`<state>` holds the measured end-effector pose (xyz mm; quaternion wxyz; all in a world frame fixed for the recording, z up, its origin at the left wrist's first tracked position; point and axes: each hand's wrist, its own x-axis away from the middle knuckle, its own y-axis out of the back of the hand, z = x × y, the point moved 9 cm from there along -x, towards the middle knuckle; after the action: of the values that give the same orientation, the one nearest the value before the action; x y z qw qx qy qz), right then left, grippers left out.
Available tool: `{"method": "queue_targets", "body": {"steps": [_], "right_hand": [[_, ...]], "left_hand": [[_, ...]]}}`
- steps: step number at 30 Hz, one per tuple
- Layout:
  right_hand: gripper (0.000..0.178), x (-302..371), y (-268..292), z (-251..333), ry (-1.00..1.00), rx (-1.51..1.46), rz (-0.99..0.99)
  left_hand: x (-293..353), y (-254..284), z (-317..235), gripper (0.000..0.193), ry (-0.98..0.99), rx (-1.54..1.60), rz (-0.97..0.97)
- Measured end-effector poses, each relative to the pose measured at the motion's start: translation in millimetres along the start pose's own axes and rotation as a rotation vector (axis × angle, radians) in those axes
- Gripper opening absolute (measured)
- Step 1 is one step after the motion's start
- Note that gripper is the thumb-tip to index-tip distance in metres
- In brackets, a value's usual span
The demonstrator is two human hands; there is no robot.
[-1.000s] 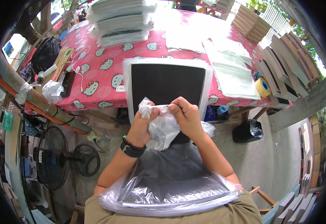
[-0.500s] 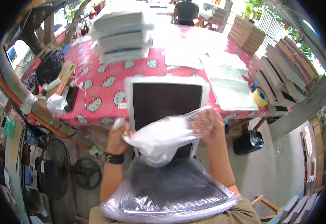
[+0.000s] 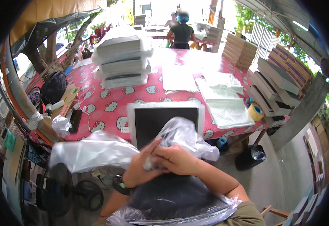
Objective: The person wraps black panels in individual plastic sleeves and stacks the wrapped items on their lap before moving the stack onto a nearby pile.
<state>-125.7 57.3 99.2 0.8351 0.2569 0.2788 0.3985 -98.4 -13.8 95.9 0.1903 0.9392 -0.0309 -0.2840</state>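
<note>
Pink, cartoon-printed cloth covers the long table (image 3: pixel 93 98) in front of me, under a roof open to trees and glare. Take the worker's hands as the clock's centre and their body as six. Far off at twelve, another person (image 3: pixel 181 34) in a dark shirt has their back to us. Tall at eleven stands a stack of plastic-wrapped slabs (image 3: pixel 120 56); a dark backpack (image 3: pixel 54 87) sits at ten.

Pale, flat plastic sleeves (image 3: pixel 228 109) lie between one and two, with a yellow tape roll (image 3: pixel 255 112) just beside them at two. On the floor, a black bin (image 3: pixel 247 159) is at three, and a black fan (image 3: pixel 55 190) is between eight and nine.

At the centre, crumpled plastic film (image 3: pixel 93 152) is bunched between the two hands, one wing spreading toward nine, the other puffing out toward one. The right hand (image 3: pixel 175 159) has its fingers curled in over the gathered film. The left hand (image 3: pixel 139 169), a black watch (image 3: pixel 120 184) on its wrist, has fingers stretched out; blur hides whether they pinch anything. Just past the hands, at twelve, is a plastic-edged black panel (image 3: pixel 145 118), and at six a second black panel (image 3: pixel 172 194) in clear wrap lies close against the worker.
</note>
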Motion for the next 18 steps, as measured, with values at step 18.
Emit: {"method": "queue_targets", "body": {"steps": [18], "right_hand": [[0.038,73.8,85.5,-44.3,0.611,-1.914,-0.151]], "left_hand": [[82.9,-24.1,83.5,0.046,0.24,1.191,0.414]]}}
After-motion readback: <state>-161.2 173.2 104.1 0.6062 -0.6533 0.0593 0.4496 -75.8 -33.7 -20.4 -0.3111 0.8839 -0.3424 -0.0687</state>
